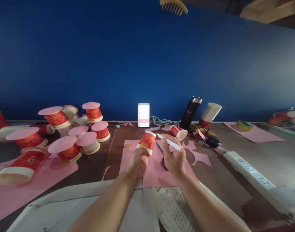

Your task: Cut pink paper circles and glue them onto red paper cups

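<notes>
My left hand (137,161) is closed round a red paper cup (147,140) with gold patterns, held tilted above pink paper. A white pen (172,143) lies in the grip of my right hand (174,159), its tip pointing left toward the cup's upper right side. I cannot tell whether the tip touches the cup. Below and between the hands, scissors (160,148) rest on the pink paper (130,158), their handles partly hidden by my right hand. Another red paper cup (178,132) lies on its side just beyond my right hand.
Several red cups topped with pink paper discs (65,144) crowd the left. Pink scraps (202,158) with round cut-outs lie at right. Behind stand a black flask (190,112) and stacked cups (210,112). A power strip (251,172) and a tape roll (244,125) are farther right.
</notes>
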`<state>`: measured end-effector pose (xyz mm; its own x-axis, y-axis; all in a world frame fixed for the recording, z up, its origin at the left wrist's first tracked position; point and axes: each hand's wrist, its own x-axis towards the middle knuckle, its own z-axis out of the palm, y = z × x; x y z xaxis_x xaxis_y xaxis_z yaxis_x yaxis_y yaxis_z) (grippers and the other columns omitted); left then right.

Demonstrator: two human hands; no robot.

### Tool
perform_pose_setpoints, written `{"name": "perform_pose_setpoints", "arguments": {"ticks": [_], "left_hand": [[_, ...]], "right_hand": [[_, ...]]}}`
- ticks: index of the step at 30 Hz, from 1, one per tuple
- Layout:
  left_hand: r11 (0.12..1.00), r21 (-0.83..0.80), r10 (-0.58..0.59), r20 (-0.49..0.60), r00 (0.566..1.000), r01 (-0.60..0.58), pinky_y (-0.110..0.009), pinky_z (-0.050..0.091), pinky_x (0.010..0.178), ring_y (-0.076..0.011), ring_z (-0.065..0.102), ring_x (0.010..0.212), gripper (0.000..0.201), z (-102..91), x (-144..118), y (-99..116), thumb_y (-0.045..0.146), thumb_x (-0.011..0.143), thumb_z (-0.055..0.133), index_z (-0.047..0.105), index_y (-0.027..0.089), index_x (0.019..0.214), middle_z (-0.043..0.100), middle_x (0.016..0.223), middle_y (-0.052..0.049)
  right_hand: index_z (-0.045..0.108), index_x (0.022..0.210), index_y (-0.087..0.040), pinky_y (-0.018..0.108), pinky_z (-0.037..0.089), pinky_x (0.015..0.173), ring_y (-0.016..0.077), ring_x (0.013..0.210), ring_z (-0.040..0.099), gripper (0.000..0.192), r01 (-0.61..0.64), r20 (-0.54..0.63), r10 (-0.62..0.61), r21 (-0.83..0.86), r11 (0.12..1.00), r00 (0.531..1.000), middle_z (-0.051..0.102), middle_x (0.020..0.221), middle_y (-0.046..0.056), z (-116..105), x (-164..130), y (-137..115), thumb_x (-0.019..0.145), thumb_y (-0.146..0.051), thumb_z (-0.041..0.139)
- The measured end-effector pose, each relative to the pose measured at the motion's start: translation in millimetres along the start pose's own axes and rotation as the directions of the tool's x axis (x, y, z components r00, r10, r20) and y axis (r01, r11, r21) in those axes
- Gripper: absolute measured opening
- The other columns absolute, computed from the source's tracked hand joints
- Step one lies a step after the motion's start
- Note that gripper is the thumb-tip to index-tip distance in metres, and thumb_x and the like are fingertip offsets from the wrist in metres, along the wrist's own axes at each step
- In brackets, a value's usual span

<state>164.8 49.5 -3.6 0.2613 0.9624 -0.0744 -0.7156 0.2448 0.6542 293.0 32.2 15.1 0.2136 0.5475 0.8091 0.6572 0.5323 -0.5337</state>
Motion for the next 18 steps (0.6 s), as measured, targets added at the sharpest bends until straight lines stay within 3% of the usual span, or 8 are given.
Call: {"name": "perform_pose_setpoints", "arguments": {"ticks": [5,12,18], "left_hand": [[0.993,-0.112,-0.048,-0.080,0.996,0.039,-0.031,0.044,0.086,-0.0161,0.058,0.080,0.027,2.8,1.7,5.0,0.004,0.054,0.051,0.061,0.016,0.075,0.062,0.079,-0.003],[0.983,-0.175,-0.066,-0.050,0.997,0.056,-0.035,0.044,0.095,-0.0213,0.061,0.100,0.031,5.6,-0.4,5.0,0.003,0.056,0.051,0.064,0.016,0.081,0.067,0.087,-0.006],[0.975,-0.206,-0.092,-0.035,0.995,0.083,-0.036,0.047,0.093,-0.0222,0.063,0.100,0.037,3.7,1.1,3.6,0.003,0.055,0.051,0.065,0.016,0.086,0.070,0.091,-0.006]], "right_hand": [[0.067,0.104,-0.020,0.037,0.056,0.077,0.0214,0.088,0.068,0.019,-0.037,-0.016,0.037,0.025,0.999,0.999,0.072,0.098,0.007,1.0,0.0,4.6,0.090,-0.027,0.055],[0.067,0.100,-0.021,0.037,0.052,0.083,0.0213,0.092,0.067,0.016,0.023,0.074,-0.022,-0.016,1.000,0.997,0.072,0.097,0.006,-1.2,0.5,-4.1,0.091,-0.024,0.055],[0.066,0.102,-0.021,0.038,0.051,0.085,0.0215,0.094,0.066,0.017,0.035,0.078,-0.034,-0.012,0.999,0.996,0.072,0.099,0.006,-1.6,1.5,-2.6,0.092,-0.024,0.053]]}}
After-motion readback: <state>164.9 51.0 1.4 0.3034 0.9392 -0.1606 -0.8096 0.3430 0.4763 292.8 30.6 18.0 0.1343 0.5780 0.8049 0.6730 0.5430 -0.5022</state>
